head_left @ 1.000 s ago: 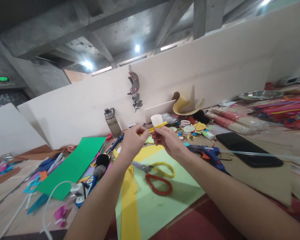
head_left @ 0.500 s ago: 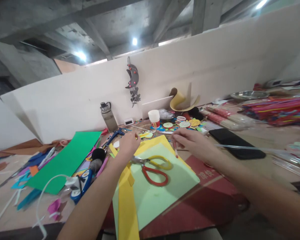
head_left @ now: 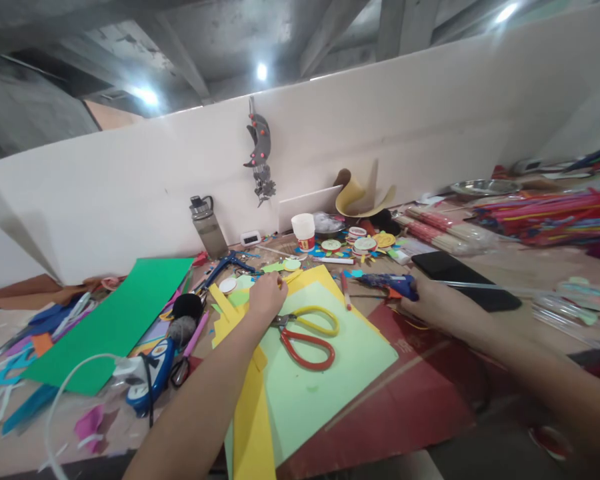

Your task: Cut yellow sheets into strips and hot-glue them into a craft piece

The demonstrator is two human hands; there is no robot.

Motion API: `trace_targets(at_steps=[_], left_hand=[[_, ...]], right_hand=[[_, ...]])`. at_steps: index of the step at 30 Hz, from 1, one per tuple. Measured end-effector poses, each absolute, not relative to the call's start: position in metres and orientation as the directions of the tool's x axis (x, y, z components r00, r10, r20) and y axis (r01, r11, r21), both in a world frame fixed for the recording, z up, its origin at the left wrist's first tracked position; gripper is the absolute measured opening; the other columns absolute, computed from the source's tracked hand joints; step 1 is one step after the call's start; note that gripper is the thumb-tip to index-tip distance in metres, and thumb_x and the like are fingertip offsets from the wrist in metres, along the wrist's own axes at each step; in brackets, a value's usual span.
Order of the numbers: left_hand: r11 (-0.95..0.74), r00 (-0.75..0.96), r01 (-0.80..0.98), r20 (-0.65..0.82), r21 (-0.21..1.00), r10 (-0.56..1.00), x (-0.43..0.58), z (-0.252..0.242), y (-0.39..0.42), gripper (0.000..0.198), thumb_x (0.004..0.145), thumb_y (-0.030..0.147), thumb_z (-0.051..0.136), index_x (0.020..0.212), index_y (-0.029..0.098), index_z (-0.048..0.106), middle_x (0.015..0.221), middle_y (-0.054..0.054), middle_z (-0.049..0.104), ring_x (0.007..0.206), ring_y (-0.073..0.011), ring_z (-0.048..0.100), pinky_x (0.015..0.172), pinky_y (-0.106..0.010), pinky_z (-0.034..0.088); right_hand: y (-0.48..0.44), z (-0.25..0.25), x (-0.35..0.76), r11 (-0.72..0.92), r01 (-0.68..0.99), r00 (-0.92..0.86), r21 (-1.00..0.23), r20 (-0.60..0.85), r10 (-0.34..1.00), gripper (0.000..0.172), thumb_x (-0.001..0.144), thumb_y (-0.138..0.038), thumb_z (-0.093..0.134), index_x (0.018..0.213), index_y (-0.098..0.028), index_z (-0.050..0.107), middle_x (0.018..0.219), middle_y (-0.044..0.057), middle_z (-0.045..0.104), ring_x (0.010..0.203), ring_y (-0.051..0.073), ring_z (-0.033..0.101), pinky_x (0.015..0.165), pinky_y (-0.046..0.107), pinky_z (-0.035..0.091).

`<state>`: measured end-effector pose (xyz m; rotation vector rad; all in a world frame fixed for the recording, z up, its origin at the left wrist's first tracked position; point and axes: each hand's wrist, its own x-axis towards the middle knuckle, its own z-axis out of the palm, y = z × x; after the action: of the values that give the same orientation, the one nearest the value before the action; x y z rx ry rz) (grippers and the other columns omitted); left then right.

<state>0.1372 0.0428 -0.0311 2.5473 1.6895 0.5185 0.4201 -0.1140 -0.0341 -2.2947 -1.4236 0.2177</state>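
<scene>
My left hand [head_left: 267,297] is closed over the paper stack, with a small yellow paper strip [head_left: 294,275] showing at its fingertips. My right hand [head_left: 423,300] grips a blue glue gun [head_left: 393,283] with an orange trigger; its nozzle points left, and a clear glue stick [head_left: 473,287] runs out behind. Scissors [head_left: 307,340] with one yellow and one red handle lie on a pale green sheet [head_left: 330,393], their blades partly hidden by my left hand. Yellow sheets [head_left: 253,413] lie under and beside it. A red-and-white pen [head_left: 346,292] rests at the stack's right edge.
A green sheet [head_left: 115,327], a blue device [head_left: 153,380] with a white plug and cable, and black pompoms [head_left: 187,307] lie left. A bottle [head_left: 209,227] and paper cup [head_left: 304,233] stand behind. A black phone [head_left: 465,280] lies right, before bundled sticks [head_left: 435,230].
My right hand has moved right, away from the red-and-white pen, and now holds the glue gun. My left hand has shifted slightly toward me with the yellow strip. The view has turned slightly.
</scene>
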Motion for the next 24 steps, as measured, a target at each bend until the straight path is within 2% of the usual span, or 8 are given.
trace_targets(at_steps=[2,5,8,10,12,15,19,24], left_hand=[[-0.390,0.330,0.881,0.245,0.266,0.912,0.136,-0.033,0.046,0.018,0.082,0.030,0.048,0.083,0.020,0.063,0.096,-0.009,0.067,0.090,-0.0220,0.061,0.073,-0.031,0.043],[-0.370,0.303,0.862,0.235,0.346,0.924,0.134,-0.037,0.050,0.015,0.079,0.028,0.051,0.077,0.020,0.064,0.094,-0.007,0.068,0.088,-0.0214,0.061,0.073,-0.031,0.043],[-0.378,0.303,0.833,0.238,0.405,0.923,0.132,-0.038,0.052,0.015,0.079,0.027,0.051,0.074,0.020,0.064,0.087,-0.006,0.068,0.083,-0.0202,0.061,0.072,-0.030,0.042],[-0.400,0.311,0.817,0.266,0.416,0.912,0.131,-0.038,0.051,0.015,0.079,0.027,0.051,0.073,0.020,0.064,0.086,-0.006,0.068,0.082,-0.0193,0.060,0.072,-0.029,0.042],[-0.426,0.322,0.806,0.300,0.410,0.898,0.130,-0.037,0.049,0.016,0.080,0.027,0.051,0.074,0.020,0.063,0.087,-0.007,0.067,0.083,-0.0186,0.060,0.074,-0.028,0.042],[-0.439,0.313,0.799,0.338,0.412,0.887,0.130,-0.036,0.047,0.017,0.080,0.028,0.051,0.073,0.020,0.064,0.087,-0.007,0.067,0.084,-0.0181,0.059,0.074,-0.028,0.042],[-0.484,0.354,0.754,0.347,0.445,0.869,0.129,-0.038,0.045,0.014,0.078,0.026,0.053,0.075,0.019,0.065,0.085,-0.007,0.068,0.080,-0.0174,0.059,0.071,-0.027,0.042],[-0.461,0.391,0.717,0.247,0.523,0.887,0.125,-0.045,0.051,0.015,0.074,0.020,0.052,0.068,0.018,0.065,0.073,-0.004,0.068,0.068,-0.0155,0.059,0.063,-0.025,0.041]], right_hand=[[-0.112,-0.029,0.424,-0.401,0.788,0.470,-0.466,0.036,0.882,0.023,0.065,-0.038,0.065,0.057,-0.026,0.048,0.054,0.010,0.058,0.048,0.024,0.054,0.049,0.035,0.034],[-0.112,-0.022,0.431,-0.412,0.661,0.534,-0.627,0.007,0.846,0.016,0.068,-0.033,0.060,0.056,-0.026,0.052,0.053,0.010,0.058,0.045,0.022,0.052,0.047,0.036,0.034],[-0.106,-0.015,0.425,-0.299,0.427,0.605,-0.853,0.024,0.796,0.010,0.069,-0.030,0.057,0.061,-0.024,0.054,0.056,0.009,0.059,0.047,0.021,0.053,0.047,0.036,0.038],[-0.097,-0.009,0.409,-0.211,0.346,0.597,-0.914,0.041,0.802,0.005,0.070,-0.028,0.054,0.070,-0.023,0.053,0.066,0.007,0.061,0.053,0.021,0.058,0.050,0.035,0.043],[-0.086,-0.001,0.385,-0.131,0.345,0.573,-0.929,0.098,0.814,0.007,0.071,-0.025,0.053,0.077,-0.023,0.050,0.075,0.005,0.062,0.057,0.019,0.060,0.051,0.033,0.045],[-0.068,0.012,0.344,0.071,0.425,0.447,-0.902,0.278,0.850,0.021,0.066,-0.021,0.060,0.083,-0.023,0.049,0.072,0.001,0.061,0.056,0.018,0.058,0.048,0.030,0.045],[-0.047,0.012,0.310,0.145,0.417,0.260,-0.897,0.271,0.927,0.023,0.067,-0.016,0.057,0.085,-0.023,0.045,0.066,-0.001,0.059,0.051,0.016,0.058,0.044,0.027,0.045],[-0.035,-0.020,0.320,0.235,0.392,0.197,-0.889,0.331,0.923,0.024,0.066,-0.015,0.058,0.088,-0.021,0.050,0.076,-0.001,0.061,0.050,0.011,0.053,0.042,0.023,0.043]])
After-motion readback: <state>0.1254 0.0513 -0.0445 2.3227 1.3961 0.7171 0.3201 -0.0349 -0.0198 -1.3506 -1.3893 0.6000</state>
